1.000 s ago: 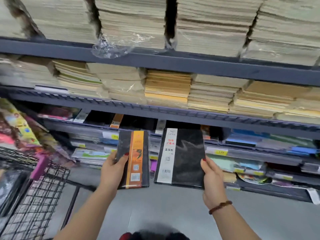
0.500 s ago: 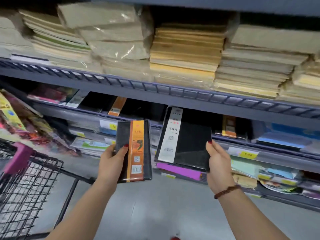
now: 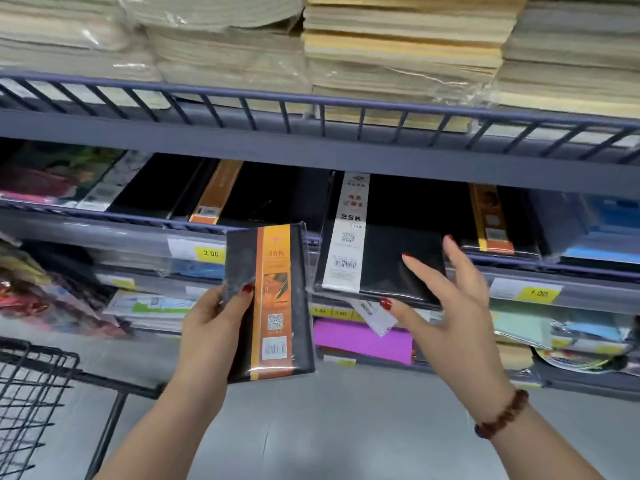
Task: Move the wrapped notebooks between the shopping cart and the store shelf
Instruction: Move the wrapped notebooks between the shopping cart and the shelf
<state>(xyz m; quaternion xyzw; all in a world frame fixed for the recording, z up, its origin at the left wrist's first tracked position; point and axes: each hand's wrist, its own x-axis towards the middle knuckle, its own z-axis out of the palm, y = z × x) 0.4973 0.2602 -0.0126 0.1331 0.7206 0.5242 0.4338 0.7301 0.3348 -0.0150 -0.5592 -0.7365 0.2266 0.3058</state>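
Observation:
My left hand (image 3: pixel 211 323) grips a small black wrapped notebook with an orange band (image 3: pixel 270 303), held upright in front of the shelves. A larger black wrapped notebook with a white band marked 25K (image 3: pixel 377 237) lies on the middle shelf (image 3: pixel 311 161), its near edge sticking out over the shelf rail. My right hand (image 3: pixel 446 306) hovers just below and in front of that notebook with fingers spread; it is not gripping it. More black notebooks with orange bands (image 3: pixel 218 192) lie on the same shelf.
The black wire shopping cart (image 3: pixel 31 403) stands at the lower left. Stacks of wrapped paper pads (image 3: pixel 398 46) fill the shelf above. Lower shelves hold coloured stationery and yellow price tags (image 3: pixel 538 293). Grey floor lies below.
The 25K notebook has gone from my right hand onto the middle shelf, and that hand has let go and spread its fingers. The view has moved closer to the shelf.

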